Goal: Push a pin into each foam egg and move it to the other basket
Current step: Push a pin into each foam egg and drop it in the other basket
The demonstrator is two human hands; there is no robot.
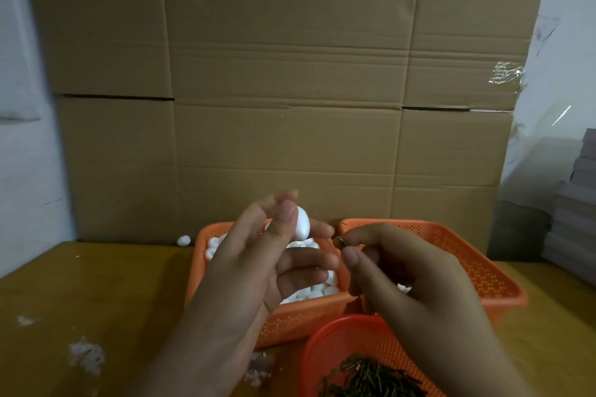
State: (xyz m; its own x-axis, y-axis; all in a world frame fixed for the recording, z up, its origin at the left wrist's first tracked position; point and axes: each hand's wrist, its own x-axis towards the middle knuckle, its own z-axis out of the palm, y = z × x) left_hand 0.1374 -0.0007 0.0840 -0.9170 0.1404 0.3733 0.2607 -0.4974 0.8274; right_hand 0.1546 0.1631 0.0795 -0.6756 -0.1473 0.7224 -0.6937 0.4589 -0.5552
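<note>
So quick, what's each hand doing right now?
Left hand: pinching a white foam egg at its fingertips.
Right hand: pinching a pin between thumb and finger, tip toward the egg.

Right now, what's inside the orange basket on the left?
The left basket holds many white foam eggs. The left hand covers its middle, hiding what lies there.

White foam egg [302, 223] held up, upright-ish, above left basket [292, 322]: orange, perforated, w/ many white eggs [317, 292] inside. Dark pin [342, 241] just right of egg, not touching. Right basket [477, 267], same type, mostly hidden. Round basket [346, 345] holds pins [371, 379].
</note>
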